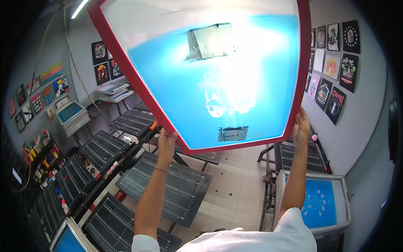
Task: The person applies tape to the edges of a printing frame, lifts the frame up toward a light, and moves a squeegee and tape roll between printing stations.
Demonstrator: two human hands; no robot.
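Note:
A large screen-printing frame (166, 90) with a red border and blue-coated mesh is raised high before me, tilted against a bright light. Clear lines of a stencil design (216, 110) show through the blue, and dark tape patches (210, 41) cover spots above and below it. My left hand (167, 143) grips the lower left edge of the border. On the lower right corner, my right hand (301, 128) is closed round the red border. Both arms are stretched upward, with the fingers partly hidden behind the frame.
Black printing platens (166, 185) with white ruled lines stand below and to the left. At right, another blue screen (321, 203) rests in a pale frame. Stacked screens (71, 117) and a shelf of bottles (41, 153) are at left. Printed samples (350, 35) hang on the walls.

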